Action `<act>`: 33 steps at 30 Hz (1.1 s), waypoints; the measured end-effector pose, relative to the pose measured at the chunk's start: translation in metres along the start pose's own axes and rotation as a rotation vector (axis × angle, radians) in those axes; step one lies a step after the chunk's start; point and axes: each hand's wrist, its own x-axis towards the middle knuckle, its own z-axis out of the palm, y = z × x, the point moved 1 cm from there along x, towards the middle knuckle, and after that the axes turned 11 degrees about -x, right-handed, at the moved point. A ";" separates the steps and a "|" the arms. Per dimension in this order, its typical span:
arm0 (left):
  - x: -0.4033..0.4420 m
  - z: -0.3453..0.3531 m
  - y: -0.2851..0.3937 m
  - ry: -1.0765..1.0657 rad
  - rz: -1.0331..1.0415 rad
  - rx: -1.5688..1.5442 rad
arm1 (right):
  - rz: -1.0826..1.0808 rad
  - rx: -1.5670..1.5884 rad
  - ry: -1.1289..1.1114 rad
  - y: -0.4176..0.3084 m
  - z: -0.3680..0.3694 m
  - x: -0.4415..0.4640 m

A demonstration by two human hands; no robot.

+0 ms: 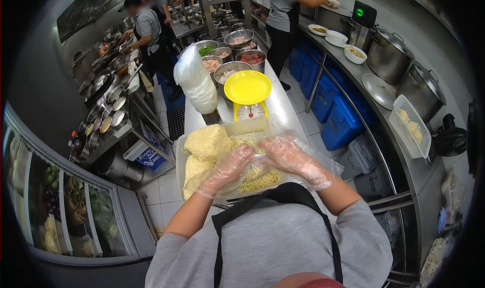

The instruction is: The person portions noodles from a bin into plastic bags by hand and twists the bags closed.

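Observation:
Both my hands wear clear plastic gloves and meet over a wide translucent tub (181, 154) of yellow noodles. My left hand (233, 168) is closed on clear plastic film. My right hand (288, 155) is closed on the same film, close beside it. Loose noodles (260, 182) lie beneath and in front of my hands. Two large noodle bundles, an upper one (207, 141) and a lower one (196, 168), fill the tub's left side. Behind the tub stands a scale (250, 111) with a yellow round pan (247, 88).
A tall stack of plastic bags (194, 81) stands left of the scale. Metal bowls of meat (251, 59) and greens (206, 50) are behind it. Large pots (390, 53) and a white basket (411, 126) line the right counter. People work at the back left and back right.

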 end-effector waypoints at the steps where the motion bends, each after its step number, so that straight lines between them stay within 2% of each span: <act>1: 0.001 -0.001 0.001 -0.004 0.036 0.004 | 0.079 0.236 -0.324 0.004 0.006 -0.001; 2: 0.002 -0.006 0.003 0.010 0.048 0.010 | 0.154 0.460 -0.639 0.011 0.007 0.002; 4: -0.002 -0.018 0.013 -0.128 0.114 -0.118 | 0.058 0.487 -0.657 0.025 -0.015 0.012; 6: 0.002 -0.029 0.031 -0.154 0.134 -0.204 | -0.029 0.524 -0.687 0.040 -0.020 0.014; 8: -0.002 -0.034 0.051 -0.210 -0.201 -0.622 | 0.170 1.383 -0.580 0.049 0.016 -0.001; 9: -0.003 -0.031 0.049 -0.119 -0.101 -0.823 | 0.215 1.541 -0.602 0.050 0.032 -0.004; 10: -0.001 -0.024 0.048 -0.122 -0.113 -0.825 | 0.220 1.551 -0.604 0.032 0.028 -0.010; 12: 0.010 -0.010 0.045 0.390 -0.394 -1.534 | 0.412 1.620 -0.558 -0.001 0.041 -0.019; 13: 0.015 -0.005 0.039 0.576 -0.470 -1.609 | 0.546 1.641 -0.524 -0.014 0.052 -0.020; 14: 0.017 0.003 0.026 0.576 -0.475 -1.607 | 0.665 1.637 -0.496 -0.025 0.064 -0.019; 16: 0.013 0.028 -0.019 0.832 -0.566 -1.786 | 0.831 1.564 -0.494 -0.038 0.084 -0.008; 17: 0.003 0.037 -0.055 0.641 -0.471 -1.844 | 0.871 1.530 -0.498 -0.041 0.090 -0.002; 18: 0.000 0.043 -0.053 0.637 -0.471 -1.840 | 0.871 1.532 -0.493 -0.042 0.092 -0.003; 20: 0.003 0.053 -0.043 0.920 -0.528 -1.656 | 0.697 1.286 -0.395 -0.041 0.106 -0.004; 21: 0.000 0.054 -0.037 0.916 -0.436 -1.521 | 0.512 1.228 -0.176 -0.040 0.130 -0.014; 22: -0.002 0.056 -0.038 0.918 -0.425 -1.525 | 0.504 1.221 -0.174 -0.040 0.126 -0.013; 24: 0.003 0.054 -0.042 0.949 -0.433 -1.367 | 0.474 0.855 -0.303 -0.040 0.096 -0.002; 25: 0.009 0.049 -0.035 0.946 -0.410 -1.371 | 0.380 0.700 -0.245 -0.040 0.073 0.005; 26: 0.009 0.043 -0.022 0.901 -0.428 -1.248 | 0.377 0.691 -0.236 -0.035 0.088 0.005; 27: 0.004 0.043 -0.014 0.853 -0.458 -1.125 | 0.428 0.907 -0.190 -0.032 0.115 -0.002; 28: 0.003 0.048 -0.026 0.846 -0.451 -1.127 | 0.296 0.561 -0.198 -0.032 0.083 0.005; 29: 0.004 0.054 -0.046 0.802 -0.310 -0.972 | 0.182 0.208 -0.173 -0.032 0.050 0.013; 30: 0.002 0.057 -0.057 0.757 -0.179 -0.817 | 0.184 0.203 -0.170 -0.028 0.051 0.012; 32: -0.002 0.048 -0.050 0.678 -0.168 -0.734 | 0.064 0.210 0.075 -0.018 0.055 0.008; 33: -0.003 0.045 -0.046 0.600 -0.165 -0.647 | 0.067 0.205 0.078 -0.011 0.059 0.007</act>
